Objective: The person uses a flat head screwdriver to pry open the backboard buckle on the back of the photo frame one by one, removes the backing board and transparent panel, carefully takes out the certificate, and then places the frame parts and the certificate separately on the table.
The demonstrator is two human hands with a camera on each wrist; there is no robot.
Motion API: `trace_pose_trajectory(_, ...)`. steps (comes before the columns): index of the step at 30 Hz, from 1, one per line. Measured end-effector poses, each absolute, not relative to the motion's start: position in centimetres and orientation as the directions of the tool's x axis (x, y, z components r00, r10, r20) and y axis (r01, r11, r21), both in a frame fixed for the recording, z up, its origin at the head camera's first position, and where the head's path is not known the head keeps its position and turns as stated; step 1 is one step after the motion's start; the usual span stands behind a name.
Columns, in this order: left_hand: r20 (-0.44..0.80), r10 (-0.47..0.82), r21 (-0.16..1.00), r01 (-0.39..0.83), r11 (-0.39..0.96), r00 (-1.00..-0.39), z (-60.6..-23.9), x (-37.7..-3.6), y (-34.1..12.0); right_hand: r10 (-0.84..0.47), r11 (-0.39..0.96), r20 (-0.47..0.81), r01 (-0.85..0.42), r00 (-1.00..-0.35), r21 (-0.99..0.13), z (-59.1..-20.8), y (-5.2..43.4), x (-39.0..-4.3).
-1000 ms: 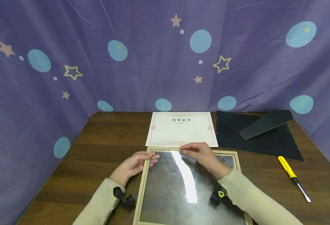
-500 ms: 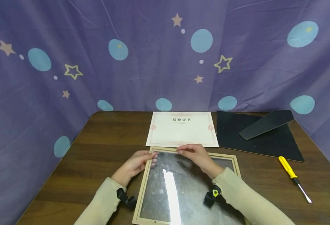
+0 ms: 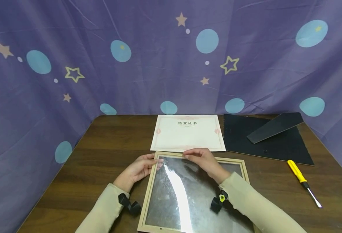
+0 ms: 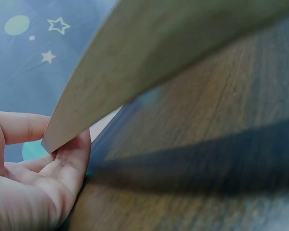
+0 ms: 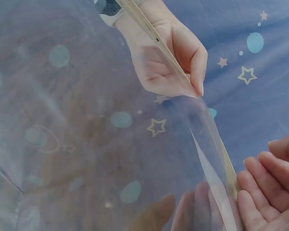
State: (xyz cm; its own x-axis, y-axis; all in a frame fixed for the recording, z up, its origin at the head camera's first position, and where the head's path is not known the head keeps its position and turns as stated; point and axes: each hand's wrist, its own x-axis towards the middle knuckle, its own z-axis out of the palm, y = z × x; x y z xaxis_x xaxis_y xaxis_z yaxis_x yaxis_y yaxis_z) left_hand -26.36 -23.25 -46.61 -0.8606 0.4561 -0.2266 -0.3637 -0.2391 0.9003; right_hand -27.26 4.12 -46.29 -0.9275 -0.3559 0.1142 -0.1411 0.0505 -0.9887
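Slightly raised since a moment ago, the pale wooden picture frame tilts up at its far edge, long axis running away from the person; left hand grips its far-left corner, right hand pinches its far rail.

Beyond both hands: certificate. Right of it: backing board, with strut on top. Nearer, right of right hand: screwdriver. Under hands: frame.

Even, moderately dim indoor light. A bright streak of glare runs down the glass in the head view, whose edges bow with wide-angle distortion. The left wrist view is blurred, with a soft shadow across the table. The right wrist view is hazy through reflections.
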Motion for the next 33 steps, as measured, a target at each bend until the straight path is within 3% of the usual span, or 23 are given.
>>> trace_pose_trajectory(21, -0.186, 0.505, 0.863, -0.386, -0.326, -0.843, -46.7, -26.4, -23.6, -0.458, 0.074, 0.128, -0.182, -0.88, -0.98, -45.4, 1.0, -27.7)
trace_pose_trajectory(33, -0.15, 0.529, 0.859, -0.375, -0.35, -0.836, -46.7, -26.3, -23.7, -0.475, 0.221, 0.159, -0.293, -0.866, -0.93, -45.0, 0.1, -27.7)
